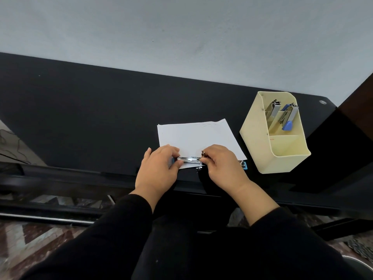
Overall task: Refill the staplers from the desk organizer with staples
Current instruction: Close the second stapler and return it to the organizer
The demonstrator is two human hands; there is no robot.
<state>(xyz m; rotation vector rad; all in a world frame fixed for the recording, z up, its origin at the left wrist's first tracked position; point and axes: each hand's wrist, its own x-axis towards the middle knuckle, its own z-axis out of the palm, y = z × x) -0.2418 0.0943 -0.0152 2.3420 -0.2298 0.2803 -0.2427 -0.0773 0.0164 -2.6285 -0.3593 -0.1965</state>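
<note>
A shiny metal stapler lies across the near edge of a white paper sheet on the black desk. My left hand pinches its left end with thumb and fingers. Curled around the right end is my right hand, with a small metal part showing above its fingertips. A blue piece pokes out just right of that hand. The cream desk organizer stands at the right, holding a metal stapler and a blue stapler in its far compartment.
The organizer's near compartment shows nothing inside. A dark cabinet rises right of the desk. The pale wall runs behind the desk. Below the desk's near edge are my black sleeves and a patterned floor.
</note>
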